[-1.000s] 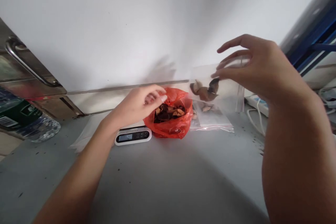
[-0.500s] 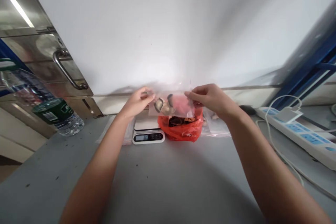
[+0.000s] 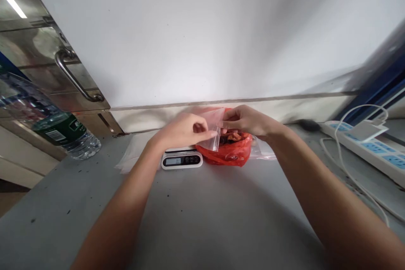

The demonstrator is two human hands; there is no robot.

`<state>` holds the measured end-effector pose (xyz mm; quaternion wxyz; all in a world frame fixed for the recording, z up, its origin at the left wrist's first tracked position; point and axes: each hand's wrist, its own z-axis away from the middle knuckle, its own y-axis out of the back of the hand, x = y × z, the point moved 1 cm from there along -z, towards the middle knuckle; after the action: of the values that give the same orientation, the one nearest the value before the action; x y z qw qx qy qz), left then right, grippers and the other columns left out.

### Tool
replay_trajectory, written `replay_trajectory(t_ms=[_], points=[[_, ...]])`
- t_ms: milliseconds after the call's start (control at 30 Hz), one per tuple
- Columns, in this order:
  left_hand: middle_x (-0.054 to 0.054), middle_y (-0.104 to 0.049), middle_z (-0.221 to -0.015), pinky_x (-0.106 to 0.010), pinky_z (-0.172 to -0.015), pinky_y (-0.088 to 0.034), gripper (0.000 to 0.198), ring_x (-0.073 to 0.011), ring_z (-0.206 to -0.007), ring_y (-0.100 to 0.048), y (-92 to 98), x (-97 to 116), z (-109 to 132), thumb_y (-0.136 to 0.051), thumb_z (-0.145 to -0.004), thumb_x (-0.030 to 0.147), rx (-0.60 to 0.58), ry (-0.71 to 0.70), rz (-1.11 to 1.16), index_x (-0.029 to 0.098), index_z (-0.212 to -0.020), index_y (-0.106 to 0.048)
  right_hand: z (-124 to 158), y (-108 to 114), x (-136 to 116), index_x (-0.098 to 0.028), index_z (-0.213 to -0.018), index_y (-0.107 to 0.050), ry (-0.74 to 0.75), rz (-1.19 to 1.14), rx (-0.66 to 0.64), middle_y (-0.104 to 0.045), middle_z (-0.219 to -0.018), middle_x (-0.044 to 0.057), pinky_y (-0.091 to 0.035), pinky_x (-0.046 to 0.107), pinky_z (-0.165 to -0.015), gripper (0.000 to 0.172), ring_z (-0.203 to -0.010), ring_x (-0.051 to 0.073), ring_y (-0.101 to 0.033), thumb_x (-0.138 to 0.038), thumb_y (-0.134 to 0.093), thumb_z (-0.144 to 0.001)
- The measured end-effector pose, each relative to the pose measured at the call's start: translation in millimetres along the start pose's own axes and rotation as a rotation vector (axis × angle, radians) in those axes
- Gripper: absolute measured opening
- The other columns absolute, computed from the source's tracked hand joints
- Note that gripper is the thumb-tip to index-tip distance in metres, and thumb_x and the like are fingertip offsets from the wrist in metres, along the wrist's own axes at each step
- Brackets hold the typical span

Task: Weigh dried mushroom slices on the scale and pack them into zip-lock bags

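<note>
A clear zip bag (image 3: 215, 117) hangs between my hands over the red plastic bag (image 3: 226, 157). My left hand (image 3: 183, 130) reaches across its front, thumb and fingertips closed on the bag's edge. On the other side my right hand (image 3: 245, 121) pinches the same bag near its edge. The dried mushroom pieces that were inside it are now hidden by my left hand. Dark and reddish-brown dried pieces (image 3: 234, 136) show in the open mouth of the red bag. Just left of that bag, partly under my left hand, sits a white digital scale (image 3: 182, 160) with a lit display.
Flat clear bags (image 3: 134, 152) lie left of the scale, and more clear bags (image 3: 264, 150) lie right of the red bag. A large water bottle (image 3: 63, 128) stands at the left. At the right are a white power strip (image 3: 378, 148) and a white cable (image 3: 340, 156). A wall closes the back.
The clear bag has turned from facing me flat to edge-on. My left hand has moved right across it, close to my right hand. The view has shifted slightly.
</note>
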<state>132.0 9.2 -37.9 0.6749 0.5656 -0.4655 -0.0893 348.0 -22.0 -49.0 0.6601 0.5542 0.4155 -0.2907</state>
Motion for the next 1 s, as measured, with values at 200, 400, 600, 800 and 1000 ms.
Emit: replay_trajectory(t_ms=[200, 400, 600, 800, 1000], points=[[-0.004, -0.074, -0.079, -0.031, -0.062, -0.039, 0.029, -0.0156, -0.065, -0.057, -3.9, 4, -2, -0.057, -0.093, 0.033, -0.126, -0.046, 0.051, 0.019, -0.08, -0.078, -2, -11, -11, -0.021, -0.056, -0.059, 0.012, -0.13, 0.011, -0.053, -0.058, -0.004, -0.022, 0.031, -0.054, 0.042, -0.055, 0.009, -0.032, -0.051, -0.088, -0.059], [-0.007, -0.083, -0.099, -0.034, -0.08, -0.051, 0.029, -0.0217, -0.089, -0.071, -0.8, -2, -3, -0.057, -0.095, 0.033, -0.132, -0.091, 0.153, 0.019, -0.09, -0.082, -1, -11, -11, -0.019, -0.063, -0.071, 0.063, -0.229, -0.025, -0.063, -0.065, -0.001, -0.036, 0.032, -0.063, 0.037, -0.065, 0.014, -0.05, -0.05, -0.089, -0.062], [-0.004, -0.077, -0.08, -0.031, -0.069, -0.048, 0.027, -0.0185, -0.073, -0.066, -0.3, -1, -3, -0.057, -0.092, 0.037, -0.013, -0.074, 0.121, 0.019, -0.08, -0.074, -1, -10, -5, -0.018, -0.066, -0.071, 0.033, -0.212, -0.074, -0.054, -0.059, -0.005, -0.029, 0.03, -0.056, 0.038, -0.055, 0.009, -0.038, -0.051, -0.088, -0.067], [-0.002, -0.071, -0.071, -0.03, -0.063, -0.043, 0.022, -0.0168, -0.066, -0.06, 1.0, 1, -2, -0.057, -0.082, 0.03, 0.026, -0.02, 0.078, 0.019, -0.072, -0.073, 0, -11, -7, -0.018, -0.073, -0.075, 0.091, -0.146, -0.086, -0.054, -0.061, -0.005, -0.03, 0.029, -0.055, 0.026, -0.057, 0.01, -0.039, -0.044, -0.08, -0.071], [0.002, -0.055, -0.056, -0.029, -0.056, -0.032, 0.019, -0.0125, -0.056, -0.043, 1.3, 5, -2, -0.058, -0.073, 0.026, 0.064, 0.004, 0.125, 0.02, -0.056, -0.063, 4, -15, -14, -0.017, -0.069, -0.075, 0.01, -0.111, -0.047, -0.058, -0.061, -0.003, -0.03, 0.029, -0.053, 0.016, -0.057, 0.01, -0.043, -0.033, -0.072, -0.066]])
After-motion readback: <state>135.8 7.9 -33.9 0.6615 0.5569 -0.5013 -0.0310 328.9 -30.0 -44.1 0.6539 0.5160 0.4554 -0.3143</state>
